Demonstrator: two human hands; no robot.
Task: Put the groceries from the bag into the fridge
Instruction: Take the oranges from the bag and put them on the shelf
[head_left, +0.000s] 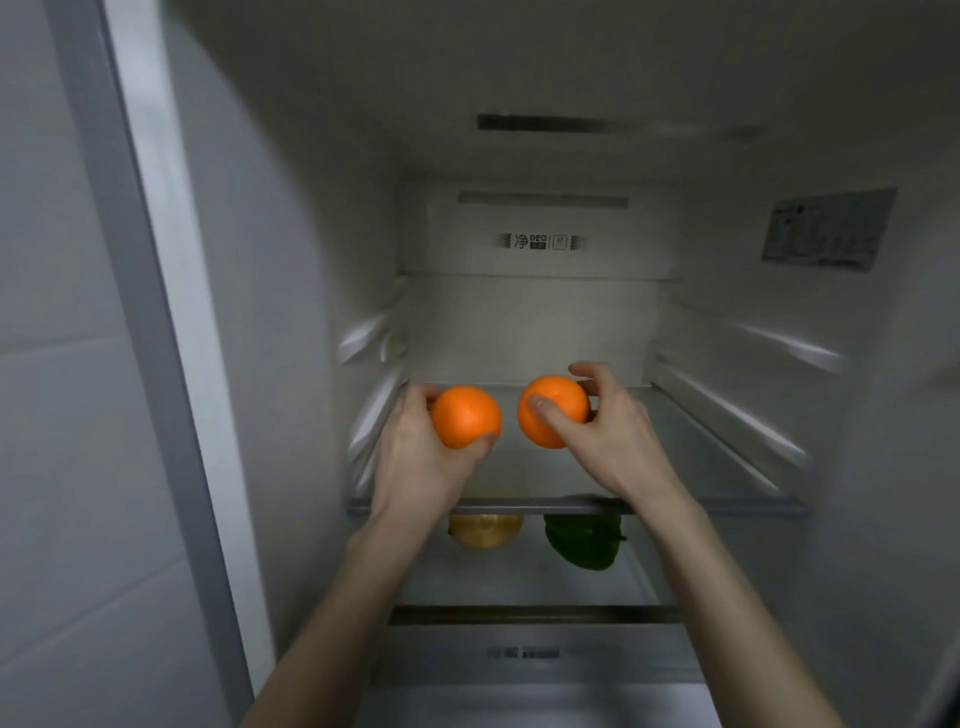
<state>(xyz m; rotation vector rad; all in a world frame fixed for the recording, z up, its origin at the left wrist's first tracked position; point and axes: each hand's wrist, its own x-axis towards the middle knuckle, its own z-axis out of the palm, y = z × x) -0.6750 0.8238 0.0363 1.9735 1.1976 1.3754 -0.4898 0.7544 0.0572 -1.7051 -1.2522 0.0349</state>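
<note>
I am reaching into the open fridge with both arms. My left hand (415, 457) grips an orange (466, 415) from below and the side. My right hand (605, 431) grips a second orange (553, 410), thumb across its front. Both oranges hover side by side over the glass shelf (727, 503), a small gap between them; I cannot tell if they touch the shelf. The grocery bag is out of view.
On the shelf below lie a yellow fruit (485, 530) and a green pepper (584, 543), partly hidden by the shelf's front rail. The fridge's left wall (270, 312) and ribbed right wall (753, 405) bound the space. A drawer front (524, 653) sits lower down.
</note>
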